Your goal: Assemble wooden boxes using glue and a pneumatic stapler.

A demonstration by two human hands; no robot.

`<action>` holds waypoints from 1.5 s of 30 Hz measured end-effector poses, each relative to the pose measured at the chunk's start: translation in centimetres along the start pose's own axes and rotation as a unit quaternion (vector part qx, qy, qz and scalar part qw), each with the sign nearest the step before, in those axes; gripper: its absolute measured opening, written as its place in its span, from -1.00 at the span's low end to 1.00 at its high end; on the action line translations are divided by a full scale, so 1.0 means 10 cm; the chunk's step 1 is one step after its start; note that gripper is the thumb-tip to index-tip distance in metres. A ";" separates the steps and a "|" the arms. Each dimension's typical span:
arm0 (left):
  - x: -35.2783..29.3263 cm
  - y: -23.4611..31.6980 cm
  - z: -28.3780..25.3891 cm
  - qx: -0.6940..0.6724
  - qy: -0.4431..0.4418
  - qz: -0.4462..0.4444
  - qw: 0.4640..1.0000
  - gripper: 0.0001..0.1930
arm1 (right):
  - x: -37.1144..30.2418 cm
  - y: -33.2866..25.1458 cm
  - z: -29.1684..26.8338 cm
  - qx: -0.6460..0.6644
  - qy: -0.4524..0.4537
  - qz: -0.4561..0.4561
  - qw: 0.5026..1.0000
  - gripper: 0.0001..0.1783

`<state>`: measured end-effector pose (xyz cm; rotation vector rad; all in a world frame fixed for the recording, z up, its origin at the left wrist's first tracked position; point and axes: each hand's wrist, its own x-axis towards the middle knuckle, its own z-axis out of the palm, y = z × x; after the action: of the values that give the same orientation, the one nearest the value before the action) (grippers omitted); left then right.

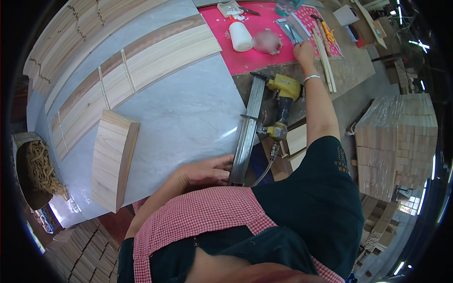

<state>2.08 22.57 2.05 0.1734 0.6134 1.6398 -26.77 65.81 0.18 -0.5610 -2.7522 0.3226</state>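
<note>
A yellow and black nail gun (284, 101) with a long metal magazine (249, 127) lies at the right edge of the pale worktable. My left hand (210, 170) is at the near end of the magazine, thumb and fingers against its side, partly hidden behind it. With the arm stretched forward, my right hand (304, 51) reaches the near end of an open box of grey metal strips (292, 29) on a pink sheet (222, 33). Its fingers are curled together there; what they pinch is too small to make out.
A wooden block (112, 160) and banded boards (141, 66) lie on the worktable (179, 122). A white glue bottle (240, 37), thin wood sticks (323, 61) and orange-handled pliers (329, 34) are at the back. Wrapped wood stacks (396, 141) stand right; a bin of rubber bands (35, 170) is left.
</note>
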 end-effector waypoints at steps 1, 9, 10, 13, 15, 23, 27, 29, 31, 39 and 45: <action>0.00 0.00 -0.01 -0.008 -0.008 0.007 1.000 -0.06 | 0.00 -0.01 0.00 0.003 -0.004 -0.009 1.000 -0.72; 0.03 -0.03 -0.05 -0.006 -0.008 -0.005 1.000 0.01 | 0.05 0.07 -0.09 0.015 -0.015 -0.029 0.999 -0.74; 0.03 -0.03 -0.05 -0.006 -0.005 -0.009 1.000 0.05 | 0.06 0.07 -0.10 0.010 -0.013 -0.030 0.999 -0.74; 0.04 -0.06 -0.07 -0.013 -0.008 -0.008 1.000 0.05 | 0.05 0.10 -0.13 0.000 -0.012 -0.029 1.000 -0.75; 0.03 -0.10 -0.09 -0.029 -0.018 0.001 0.999 -0.04 | 0.02 0.15 -0.16 -0.011 -0.014 -0.026 0.999 -0.77; 0.05 -0.05 -0.06 -0.023 -0.022 0.006 0.999 -0.10 | -0.49 0.18 -0.50 0.082 0.009 -0.007 0.997 -0.79; 0.05 -0.12 -0.10 -0.034 -0.024 0.031 0.999 -0.10 | -1.46 -0.37 -0.95 0.310 0.003 0.008 0.951 -0.83; 0.06 -0.13 -0.11 -0.049 -0.033 0.044 0.997 -0.11 | -2.05 -0.61 -1.07 0.391 -0.019 0.002 0.920 -0.84; 0.03 -0.12 -0.09 -0.035 -0.021 0.049 0.998 -0.11 | -2.46 -0.77 -1.12 0.407 -0.070 0.014 0.911 -0.84; 0.03 -0.14 -0.07 -0.021 -0.014 0.029 0.999 -0.08 | -2.81 -0.93 -1.00 0.392 -0.072 0.016 0.917 -0.79; 0.04 -0.17 -0.11 -0.016 -0.013 0.024 1.000 -0.04 | -2.81 -1.00 -0.96 0.354 -0.081 0.017 0.932 -0.75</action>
<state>2.98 22.70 0.23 0.1865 0.5664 1.6894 -2.29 46.79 4.64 -0.3890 -2.5063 1.3428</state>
